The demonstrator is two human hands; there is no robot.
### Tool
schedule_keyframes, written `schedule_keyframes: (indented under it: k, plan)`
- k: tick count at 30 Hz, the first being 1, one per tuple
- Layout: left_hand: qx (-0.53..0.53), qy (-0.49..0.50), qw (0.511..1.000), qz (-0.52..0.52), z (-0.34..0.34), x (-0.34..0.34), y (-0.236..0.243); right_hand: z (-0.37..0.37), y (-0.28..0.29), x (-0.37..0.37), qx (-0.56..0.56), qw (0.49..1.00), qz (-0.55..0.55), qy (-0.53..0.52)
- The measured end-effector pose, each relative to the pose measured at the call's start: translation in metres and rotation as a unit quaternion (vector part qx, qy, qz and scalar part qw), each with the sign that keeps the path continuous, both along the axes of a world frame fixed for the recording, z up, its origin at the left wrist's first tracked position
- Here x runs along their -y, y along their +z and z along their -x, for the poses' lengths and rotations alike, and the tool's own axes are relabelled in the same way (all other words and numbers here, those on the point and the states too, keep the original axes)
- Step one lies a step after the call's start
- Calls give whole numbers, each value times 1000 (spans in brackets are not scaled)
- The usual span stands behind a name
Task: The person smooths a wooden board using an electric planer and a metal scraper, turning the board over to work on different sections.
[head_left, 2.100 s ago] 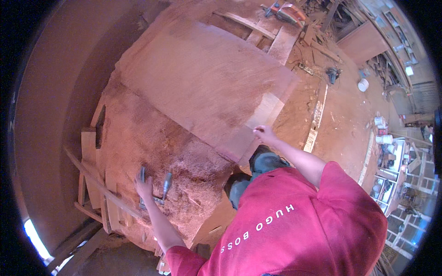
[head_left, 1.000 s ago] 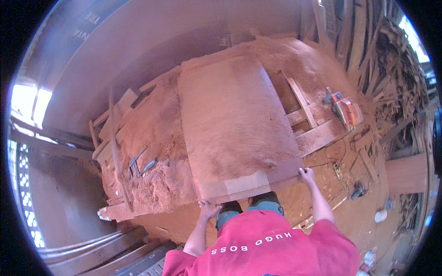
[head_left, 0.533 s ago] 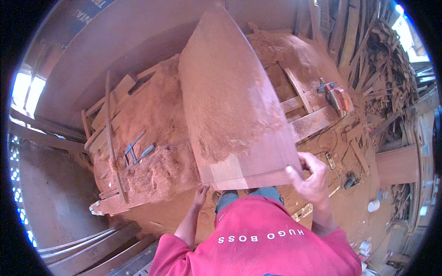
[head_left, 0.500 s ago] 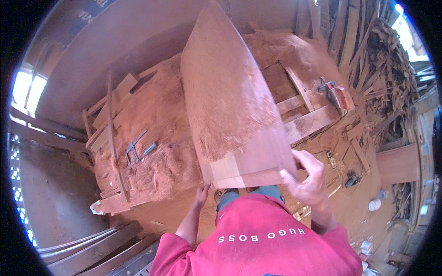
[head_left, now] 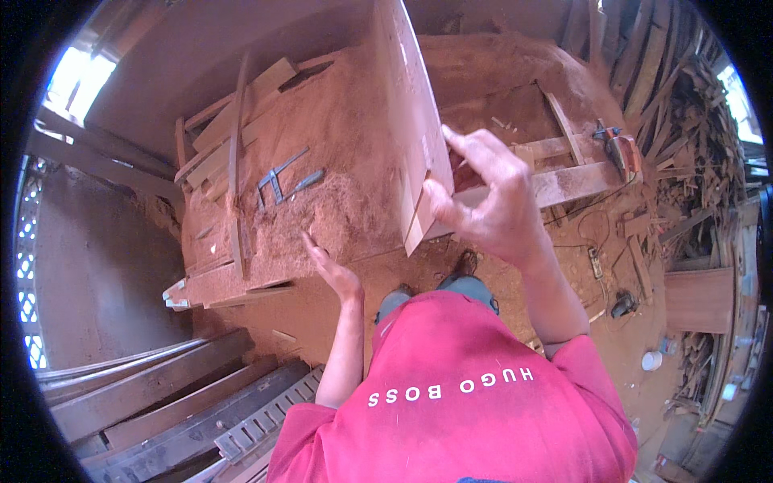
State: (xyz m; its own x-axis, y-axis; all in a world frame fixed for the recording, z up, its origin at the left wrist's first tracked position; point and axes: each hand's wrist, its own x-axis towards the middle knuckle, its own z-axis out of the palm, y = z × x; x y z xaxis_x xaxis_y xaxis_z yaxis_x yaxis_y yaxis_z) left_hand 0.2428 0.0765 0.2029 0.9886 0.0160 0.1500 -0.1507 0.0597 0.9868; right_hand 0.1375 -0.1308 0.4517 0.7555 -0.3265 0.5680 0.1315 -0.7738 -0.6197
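A long wooden board [head_left: 412,105] stands tilted up on its edge above the sawdust-covered workbench [head_left: 298,233]. My right hand [head_left: 495,189] grips its near end, with the thumb on the end and the fingers around the far side. Off to the left, my left hand [head_left: 336,276] is apart from the board, its fingers stretched out over the bench's front edge. Beyond that hand, a metal clamp [head_left: 275,183] and a tool with a blue-grey handle [head_left: 308,180] lie in the sawdust.
An orange-and-dark power tool [head_left: 624,157] rests on the bench's right end. Wooden strips [head_left: 238,161] cross the bench on the left. Scrap wood [head_left: 684,153] is heaped at the far right. Stacked planks [head_left: 153,378] lie at lower left, and a cord runs along the dusty floor.
The board has turned from nearly flat, with shavings on top, to standing on edge. My left hand has left its near corner and moved left and farther away; my right hand keeps its grip.
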Motion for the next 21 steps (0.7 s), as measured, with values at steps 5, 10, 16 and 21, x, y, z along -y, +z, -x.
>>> schedule_keyframes:
  k: [5,10,16,21]
  plan:
    - [186,0,975,-119,7,42,2,-7,6,-16,12,1000,11,5]
    - [42,-254,964,67,23,61,24,-4,12,-15,-49,999,4,7]
    - [21,-384,923,17,25,49,39,-5,10,-18,-37,999,29,-3]
    - [25,-319,946,57,12,41,43,4,13,-10,-92,994,54,37]
